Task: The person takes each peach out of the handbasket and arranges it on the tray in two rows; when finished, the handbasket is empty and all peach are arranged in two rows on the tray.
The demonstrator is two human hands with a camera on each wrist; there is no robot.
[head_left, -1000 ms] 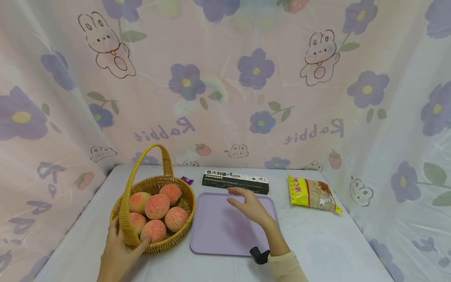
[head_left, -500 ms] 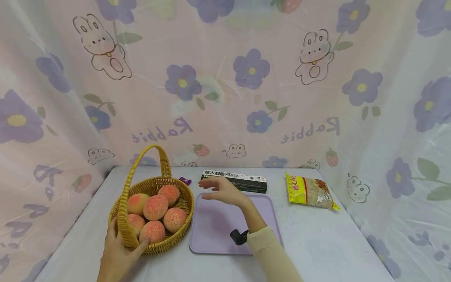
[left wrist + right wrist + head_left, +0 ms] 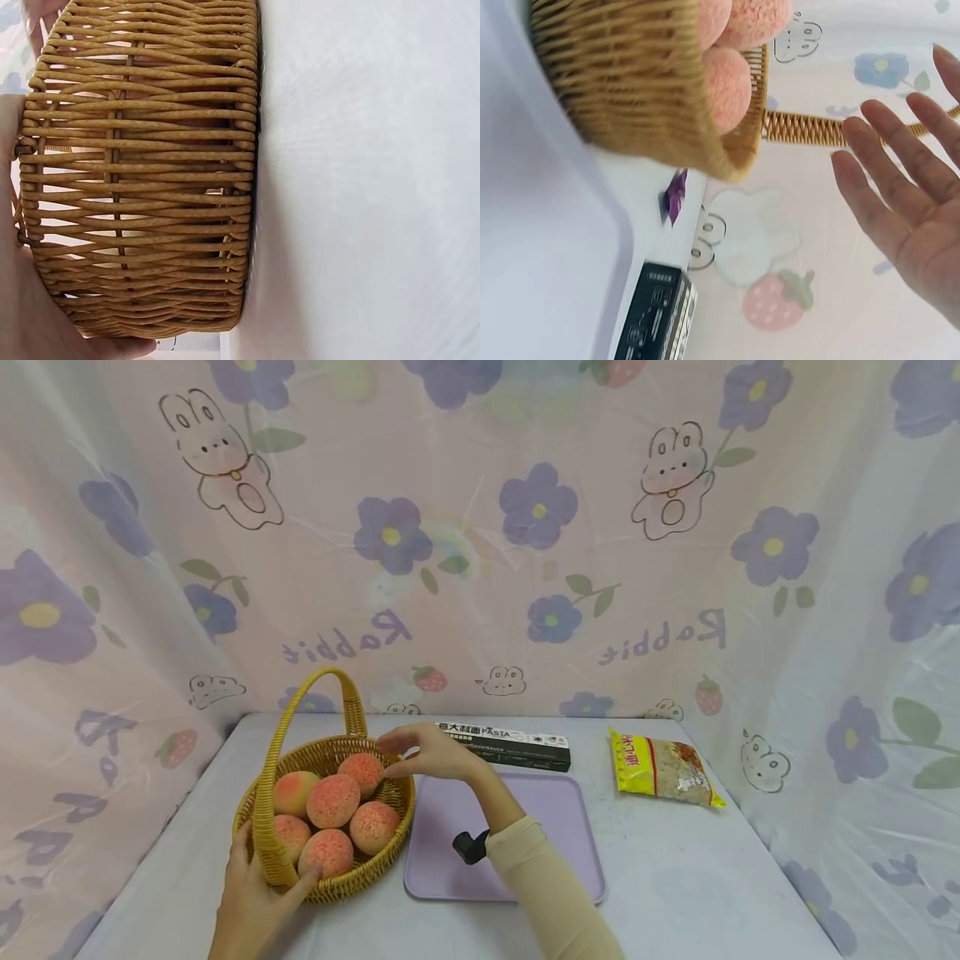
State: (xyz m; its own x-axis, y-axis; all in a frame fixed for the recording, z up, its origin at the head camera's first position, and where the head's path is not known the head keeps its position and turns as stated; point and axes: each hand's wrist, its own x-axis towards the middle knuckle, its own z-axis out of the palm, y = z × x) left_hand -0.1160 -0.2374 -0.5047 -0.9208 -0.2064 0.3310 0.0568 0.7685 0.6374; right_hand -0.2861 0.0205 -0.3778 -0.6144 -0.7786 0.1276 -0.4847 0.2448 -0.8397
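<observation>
A yellow wicker basket (image 3: 352, 883) with a tall handle stands at the left of the table, holding several pink-and-yellow peaches (image 3: 333, 802). My left hand (image 3: 258, 897) grips its near left rim, thumb over the edge by the front peach (image 3: 327, 853). In the left wrist view that hand (image 3: 34, 300) lies along the rim of the woven wall (image 3: 142, 180). Over the basket's back right rim is my right hand (image 3: 435, 753), fingertips close beside the rear peach (image 3: 362, 773). The right wrist view has its fingers (image 3: 900, 187) spread and slightly bent, holding nothing.
A lilac tray (image 3: 442, 892) lies right of the basket, under my right forearm. Behind it is a black-and-white pasta box (image 3: 517, 748). A yellow bag of pasta (image 3: 663, 768) rests farther right. A small purple packet (image 3: 675, 196) lies behind the basket. Printed curtains surround the table.
My right hand has moved left from above the tray to the basket's back right rim, by the rear peach. The left hand keeps its grip on the basket.
</observation>
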